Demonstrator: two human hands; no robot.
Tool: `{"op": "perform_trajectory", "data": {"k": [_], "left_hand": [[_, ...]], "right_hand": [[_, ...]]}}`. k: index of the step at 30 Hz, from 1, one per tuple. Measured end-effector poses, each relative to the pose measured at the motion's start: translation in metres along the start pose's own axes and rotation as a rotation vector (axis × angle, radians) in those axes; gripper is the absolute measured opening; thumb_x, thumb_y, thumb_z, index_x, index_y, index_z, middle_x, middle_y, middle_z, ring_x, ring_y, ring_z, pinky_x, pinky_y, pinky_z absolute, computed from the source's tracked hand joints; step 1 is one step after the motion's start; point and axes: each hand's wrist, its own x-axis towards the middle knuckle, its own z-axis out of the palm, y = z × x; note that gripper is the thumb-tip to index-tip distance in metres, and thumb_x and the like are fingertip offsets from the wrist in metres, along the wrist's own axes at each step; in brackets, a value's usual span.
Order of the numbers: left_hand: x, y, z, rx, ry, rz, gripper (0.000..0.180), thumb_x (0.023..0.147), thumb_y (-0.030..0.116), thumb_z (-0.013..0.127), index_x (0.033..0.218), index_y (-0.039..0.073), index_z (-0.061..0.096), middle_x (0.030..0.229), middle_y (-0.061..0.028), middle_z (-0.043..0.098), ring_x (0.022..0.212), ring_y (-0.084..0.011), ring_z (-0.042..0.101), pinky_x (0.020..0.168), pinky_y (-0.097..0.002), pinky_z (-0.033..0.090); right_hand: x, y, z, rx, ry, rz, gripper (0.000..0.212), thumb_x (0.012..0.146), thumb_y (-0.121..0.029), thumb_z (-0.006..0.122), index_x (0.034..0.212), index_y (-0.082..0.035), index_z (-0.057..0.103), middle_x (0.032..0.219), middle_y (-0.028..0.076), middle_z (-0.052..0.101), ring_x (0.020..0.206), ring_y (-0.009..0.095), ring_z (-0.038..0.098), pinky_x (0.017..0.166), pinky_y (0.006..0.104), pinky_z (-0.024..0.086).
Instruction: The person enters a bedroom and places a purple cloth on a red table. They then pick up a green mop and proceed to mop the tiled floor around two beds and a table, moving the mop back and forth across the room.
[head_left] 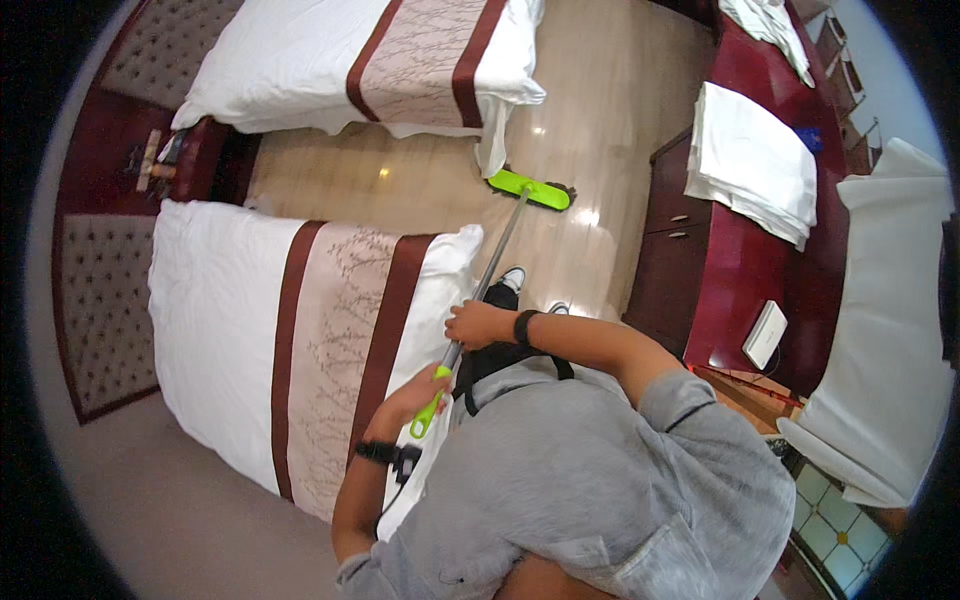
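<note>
A flat floor mop reaches away from me, its lime-green head (pixel 532 189) with dark fringed edges lying on the floor beside the corner of the far bed. My left hand (pixel 406 396) is closed round the top of its grey pole (pixel 503 244), just by the green grip (pixel 424 415) with a hanging loop. Further down the same pole, my right hand (pixel 478 325) is wrapped round it. Both wrists wear black bands. The near bed (pixel 225 300), with white bedding and a brown-edged patterned runner (pixel 340 290), is close to my left hand.
The far bed (pixel 290 60) has matching bedding. Shiny tiled floor (pixel 590 100) runs between the beds and a dark red desk (pixel 740 260) on the right. The desk carries folded white linen (pixel 752 160) and a small white box-shaped device (pixel 764 334). My shoe (pixel 512 278) stands near the pole.
</note>
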Motion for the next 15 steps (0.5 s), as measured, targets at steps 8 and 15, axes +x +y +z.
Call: {"op": "perform_trajectory", "data": {"k": [8, 15], "left_hand": [[-0.175, -0.143, 0.101, 0.613, 0.628, 0.018, 0.04, 0.087, 0.027, 0.06, 0.119, 0.005, 0.051, 0.075, -0.019, 0.064, 0.062, -0.0318, 0.063, 0.056, -0.0429, 0.049], [-0.127, -0.154, 0.127, 0.867, 1.036, 0.066, 0.035, 0.078, 0.04, 0.069, 0.078, 0.006, 0.061, 0.063, -0.0185, 0.062, 0.06, -0.0375, 0.062, 0.056, -0.0468, 0.048]], "right_hand": [[0.02, -0.126, 0.08, 0.227, -0.261, -0.447, 0.032, 0.071, -0.036, 0.07, 0.081, -0.006, 0.067, 0.077, 0.016, 0.065, 0.076, 0.037, 0.063, 0.066, 0.0472, 0.05], [0.009, -0.139, 0.092, 0.289, -0.187, -0.276, 0.02, 0.068, -0.028, 0.066, 0.075, -0.009, 0.066, 0.074, 0.015, 0.065, 0.074, 0.035, 0.063, 0.066, 0.0462, 0.05]]}}
